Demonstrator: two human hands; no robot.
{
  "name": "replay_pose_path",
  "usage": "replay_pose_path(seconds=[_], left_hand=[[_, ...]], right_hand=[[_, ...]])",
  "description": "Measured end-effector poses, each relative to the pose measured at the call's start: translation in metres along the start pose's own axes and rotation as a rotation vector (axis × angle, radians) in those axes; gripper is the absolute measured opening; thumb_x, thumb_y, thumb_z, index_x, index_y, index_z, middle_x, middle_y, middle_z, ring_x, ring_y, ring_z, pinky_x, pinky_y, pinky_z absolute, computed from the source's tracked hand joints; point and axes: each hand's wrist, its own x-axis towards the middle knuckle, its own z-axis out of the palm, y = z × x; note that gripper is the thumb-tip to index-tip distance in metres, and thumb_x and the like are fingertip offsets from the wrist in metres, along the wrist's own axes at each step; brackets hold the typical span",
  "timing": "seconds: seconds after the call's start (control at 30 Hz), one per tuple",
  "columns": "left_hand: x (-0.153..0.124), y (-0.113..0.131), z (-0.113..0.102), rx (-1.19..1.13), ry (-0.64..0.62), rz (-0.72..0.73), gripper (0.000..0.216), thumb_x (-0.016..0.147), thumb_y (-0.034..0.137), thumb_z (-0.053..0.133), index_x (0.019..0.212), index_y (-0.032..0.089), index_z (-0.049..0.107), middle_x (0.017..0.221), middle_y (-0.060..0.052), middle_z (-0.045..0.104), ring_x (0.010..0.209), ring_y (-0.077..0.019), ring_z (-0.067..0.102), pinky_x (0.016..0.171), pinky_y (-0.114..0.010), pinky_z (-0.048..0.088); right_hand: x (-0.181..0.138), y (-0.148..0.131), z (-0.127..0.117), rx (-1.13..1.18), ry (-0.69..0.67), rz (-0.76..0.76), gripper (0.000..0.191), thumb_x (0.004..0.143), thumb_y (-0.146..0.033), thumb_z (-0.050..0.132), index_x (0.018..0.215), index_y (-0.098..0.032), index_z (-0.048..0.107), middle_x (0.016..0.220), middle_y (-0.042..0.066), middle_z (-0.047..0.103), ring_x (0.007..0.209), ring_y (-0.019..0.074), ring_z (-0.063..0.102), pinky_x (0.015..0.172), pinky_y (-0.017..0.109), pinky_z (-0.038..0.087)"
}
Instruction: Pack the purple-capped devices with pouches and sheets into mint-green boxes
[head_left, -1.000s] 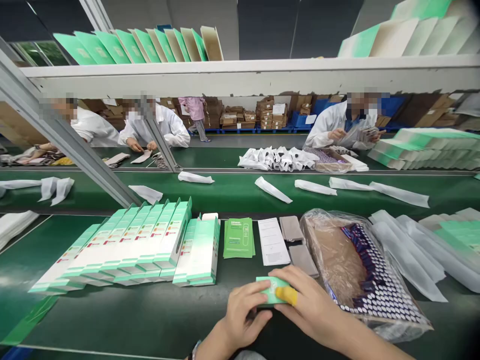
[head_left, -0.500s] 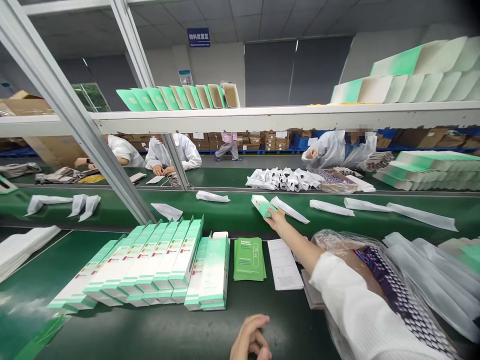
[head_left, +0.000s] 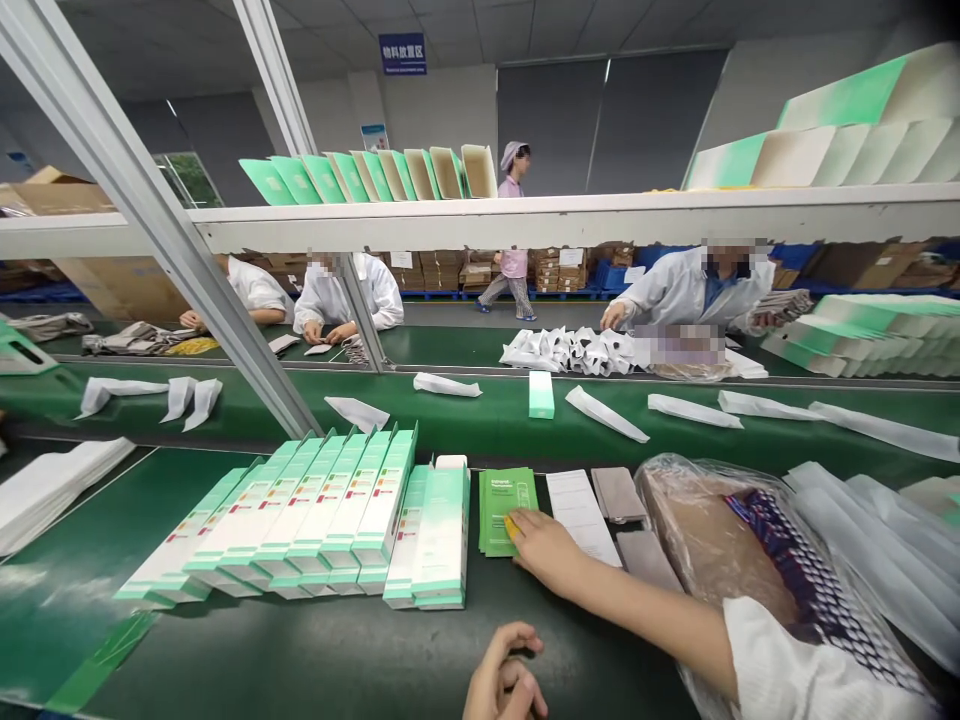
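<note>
My right hand reaches across the bench, fingers drawn together on the top green leaflet of a small stack. A yellow finger cot covers one fingertip; the thumb is mostly hidden. Close to the bottom edge, my left hand is empty, its fingers loosely curled and apart. White printed sheets lie just right of the leaflets. To their left, white-and-green boxes lean in a row, several with raised flaps. A single small box rests on the green belt beyond.
White sleeves are spread along the conveyor belt. A plastic-wrapped bundle lies at the right beside more white sleeves. Overhead runs a shelf with open boxes; a metal post slants at the left. Co-workers sit across the belt.
My right hand has let go of the small box on the belt and come back to the green leaflets. My left hand has barely moved. A person in pink walks in the background.
</note>
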Motion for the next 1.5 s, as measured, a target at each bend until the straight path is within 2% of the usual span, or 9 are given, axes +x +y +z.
replay_pose_path(seconds=[0.23,0.37,0.5,0.63,0.8,1.03,1.17,1.33,1.5], left_hand=[[0.001,0.034,0.009,-0.61,-0.088,-0.321,0.073,0.068,0.075,0.068,0.115,0.02,0.066,0.117,-0.013,0.069,0.092,-0.0305,0.071,0.076,-0.04,0.056],[0.0,0.044,0.018,-0.705,-0.01,-0.344,0.046,0.075,0.042,0.078,0.109,0.013,0.069,0.101,-0.014,0.075,0.103,-0.034,0.069,0.087,-0.042,0.053],[0.002,0.036,0.022,-0.546,0.197,-0.325,0.05,0.068,0.014,0.078,0.117,0.012,0.064,0.086,-0.011,0.077,0.082,-0.0317,0.074,0.076,-0.039,0.056],[0.001,0.034,0.02,-0.444,0.239,-0.361,0.049,0.07,0.014,0.075,0.117,0.01,0.061,0.081,-0.011,0.077,0.067,-0.0301,0.074,0.067,-0.039,0.056],[-0.005,0.039,0.022,-0.42,0.24,-0.386,0.034,0.074,0.012,0.07,0.107,0.012,0.062,0.084,-0.012,0.078,0.07,-0.029,0.075,0.071,-0.04,0.057],[0.004,0.046,0.037,-0.527,0.152,-0.438,0.038,0.081,0.018,0.07,0.117,0.012,0.058,0.094,-0.013,0.078,0.09,-0.0321,0.074,0.083,-0.044,0.056],[0.015,0.057,0.052,-0.642,0.054,-0.351,0.03,0.086,0.027,0.069,0.111,0.01,0.064,0.096,-0.014,0.078,0.097,-0.0318,0.073,0.091,-0.043,0.053],[0.022,0.061,0.063,-0.635,-0.015,-0.329,0.037,0.086,0.037,0.069,0.112,0.01,0.066,0.106,-0.017,0.076,0.098,-0.0313,0.072,0.093,-0.043,0.053],[0.02,0.058,0.067,-0.487,-0.009,-0.331,0.034,0.08,0.019,0.075,0.111,0.011,0.064,0.102,-0.015,0.077,0.093,-0.0304,0.074,0.085,-0.04,0.056]], right_hand=[[-0.064,-0.042,-0.043,-0.306,0.078,-0.274,0.021,0.088,-0.01,0.06,0.108,-0.01,0.066,0.098,0.012,0.073,0.085,0.0233,0.067,0.07,0.034,0.054],[-0.103,-0.067,-0.047,-0.319,0.088,-0.515,0.012,0.085,-0.03,0.069,0.079,-0.02,0.065,0.077,0.0,0.071,0.058,0.0174,0.06,0.041,0.03,0.038],[-0.104,-0.04,-0.056,-0.201,-0.005,-0.269,0.013,0.092,-0.035,0.061,0.089,-0.024,0.067,0.085,-0.004,0.074,0.071,0.0136,0.067,0.059,0.025,0.05],[-0.089,0.016,-0.052,-0.444,0.105,0.029,0.022,0.083,-0.015,0.068,0.104,-0.011,0.07,0.117,0.02,0.07,0.111,0.0338,0.063,0.095,0.048,0.048],[-0.093,0.045,-0.04,-0.467,0.116,-0.011,0.025,0.079,0.005,0.057,0.076,-0.014,0.072,0.084,0.014,0.075,0.089,0.0295,0.07,0.089,0.046,0.051],[-0.12,0.002,-0.072,-0.382,0.382,-0.116,0.025,0.096,-0.01,0.045,0.105,-0.012,0.068,0.104,0.014,0.074,0.096,0.0241,0.069,0.083,0.038,0.056],[-0.142,-0.043,-0.046,-0.218,0.462,-0.343,0.028,0.097,-0.008,0.042,0.101,-0.014,0.069,0.104,0.011,0.075,0.099,0.0221,0.07,0.084,0.036,0.057],[-0.156,-0.051,-0.022,-0.158,0.378,-0.298,0.021,0.096,-0.016,0.05,0.09,-0.014,0.07,0.102,0.009,0.076,0.099,0.0246,0.07,0.086,0.039,0.056],[-0.145,-0.031,-0.066,-0.07,0.156,-0.121,0.026,0.09,-0.034,0.065,0.11,-0.017,0.068,0.114,0.007,0.073,0.106,0.0251,0.067,0.095,0.043,0.053]])
